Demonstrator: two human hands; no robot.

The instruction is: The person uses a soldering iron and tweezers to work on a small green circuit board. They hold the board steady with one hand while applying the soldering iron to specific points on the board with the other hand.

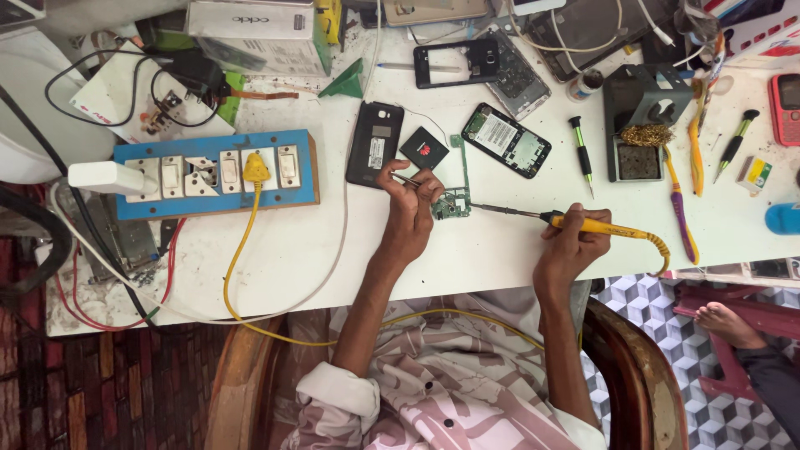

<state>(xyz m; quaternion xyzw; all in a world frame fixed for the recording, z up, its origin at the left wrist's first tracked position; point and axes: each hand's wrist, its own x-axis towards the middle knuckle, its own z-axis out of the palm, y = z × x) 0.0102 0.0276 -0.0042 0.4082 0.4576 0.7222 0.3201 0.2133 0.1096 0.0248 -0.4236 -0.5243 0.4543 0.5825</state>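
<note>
Nearest the camera, the person's pink-and-white patterned shirt [433, 392] is filling the lower middle of the view, with both forearms stretching up over the edge of the white bench [317, 258]. The right hand [571, 246] is curling closed around the yellow handle of a soldering iron [583, 223], fingers wrapped snugly, and the iron's thin metal tip is pointing left toward a small green circuit board [452, 200] lying on the bench. The left hand [412, 208] is resting just beside that board, its fingers pinching shut on slim metal tweezers [406, 177] whose points are angling away from the board. The iron's tip is sitting close to the board's right edge; whether it is touching cannot be told.

Just beyond the hands, a black phone back cover [375, 143], a small black battery [423, 147] and an opened phone body [506, 140] are lying side by side. A green-handled screwdriver [581, 150] is lying to their right, near a black soldering stand [637, 125] holding brass wool. To the far left, a blue switchboard [212, 173] is carrying a yellow plug [256, 169] whose yellow cable is trailing down off the bench edge. At the far edge, a black phone frame [457, 63] is resting near a grey box [258, 33].
</note>
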